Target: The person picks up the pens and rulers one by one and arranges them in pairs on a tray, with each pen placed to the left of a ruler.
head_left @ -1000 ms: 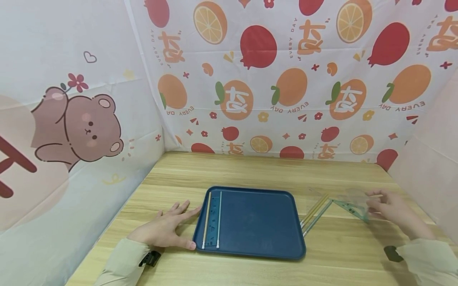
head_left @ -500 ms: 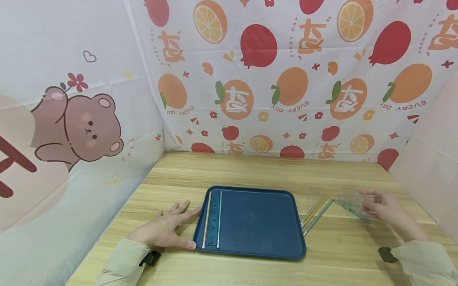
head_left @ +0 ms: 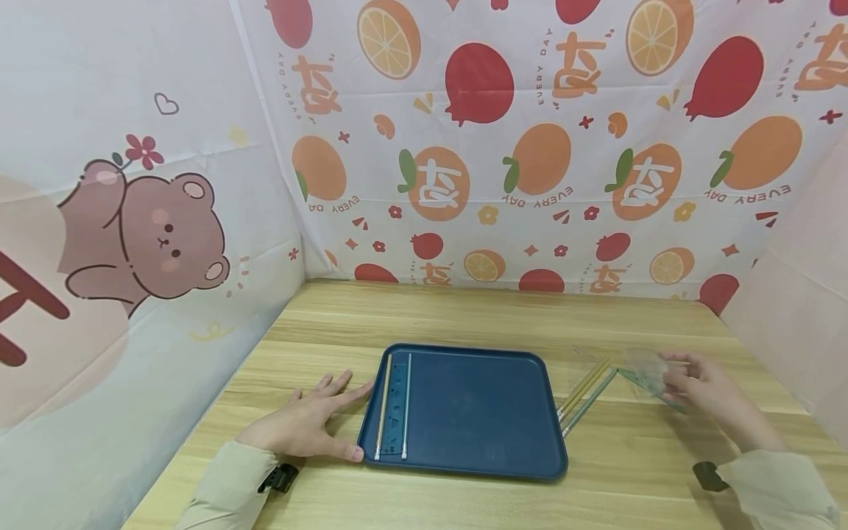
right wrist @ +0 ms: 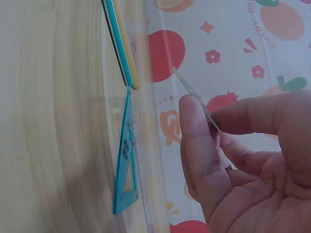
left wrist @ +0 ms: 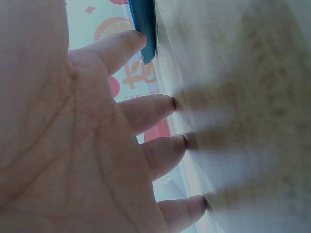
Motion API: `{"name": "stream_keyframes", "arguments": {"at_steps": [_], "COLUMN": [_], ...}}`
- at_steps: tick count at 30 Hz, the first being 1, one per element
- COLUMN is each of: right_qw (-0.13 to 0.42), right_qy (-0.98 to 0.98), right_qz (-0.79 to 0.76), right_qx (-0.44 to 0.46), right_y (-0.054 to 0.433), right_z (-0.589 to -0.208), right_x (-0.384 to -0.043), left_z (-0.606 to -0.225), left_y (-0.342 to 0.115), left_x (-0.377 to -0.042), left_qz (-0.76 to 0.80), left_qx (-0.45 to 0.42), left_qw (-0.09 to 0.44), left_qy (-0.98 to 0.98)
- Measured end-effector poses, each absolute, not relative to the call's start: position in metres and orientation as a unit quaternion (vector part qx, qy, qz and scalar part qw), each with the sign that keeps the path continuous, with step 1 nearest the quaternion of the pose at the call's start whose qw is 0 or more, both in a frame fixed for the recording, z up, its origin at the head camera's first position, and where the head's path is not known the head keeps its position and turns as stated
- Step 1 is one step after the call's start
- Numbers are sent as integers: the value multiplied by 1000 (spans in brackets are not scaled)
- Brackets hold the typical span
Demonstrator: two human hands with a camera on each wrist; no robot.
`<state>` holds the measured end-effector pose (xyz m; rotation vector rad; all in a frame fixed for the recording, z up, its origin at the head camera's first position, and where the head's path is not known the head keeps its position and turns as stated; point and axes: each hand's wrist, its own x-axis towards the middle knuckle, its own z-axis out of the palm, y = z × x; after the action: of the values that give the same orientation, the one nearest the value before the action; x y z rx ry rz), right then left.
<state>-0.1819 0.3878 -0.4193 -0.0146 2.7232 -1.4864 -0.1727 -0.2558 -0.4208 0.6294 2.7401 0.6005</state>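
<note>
My right hand (head_left: pixel 705 386) pinches a thin clear plastic protractor (head_left: pixel 641 364) between thumb and fingers; in the right wrist view the protractor (right wrist: pixel 194 97) appears almost edge-on. Under it on the table lies a green triangular set square (right wrist: pixel 125 150), partly covered by the hand in the head view. My left hand (head_left: pixel 305 423) has its fingers spread, with thumb and index finger at the left rim of a blue tray (head_left: pixel 483 412). Other fingertips (left wrist: pixel 182 141) rest on the tabletop. Inside the tray, a blue-green ruler (head_left: pixel 395 412) lies between a yellow pencil (head_left: pixel 383 408) and a light blue pencil (head_left: pixel 407 408).
Yellow pencils (head_left: pixel 584 388) and a green pencil (head_left: pixel 591 401) lie side by side, their eraser ends at the tray's right rim. Behind them is another flat clear plastic piece (head_left: pixel 580 356). Printed cloth walls (head_left: pixel 490 250) stand around the wooden table (head_left: pixel 464 316).
My right hand has shifted slightly left with the protractor, which overlaps more of the green set square. My left hand and the tray have stayed in place.
</note>
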Motion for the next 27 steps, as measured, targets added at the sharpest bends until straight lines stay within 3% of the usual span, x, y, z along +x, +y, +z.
{"name": "stream_keyframes", "arguments": {"at_steps": [27], "right_qw": [18], "right_qy": [865], "right_qz": [-501], "right_qx": [10], "right_y": [374], "right_z": [-415], "right_x": [-181], "left_z": [-419], "left_y": [-253], "left_x": [-167], "left_qz": [212], "left_qx": [216], "left_qw": [136], "left_qy": [943]}}
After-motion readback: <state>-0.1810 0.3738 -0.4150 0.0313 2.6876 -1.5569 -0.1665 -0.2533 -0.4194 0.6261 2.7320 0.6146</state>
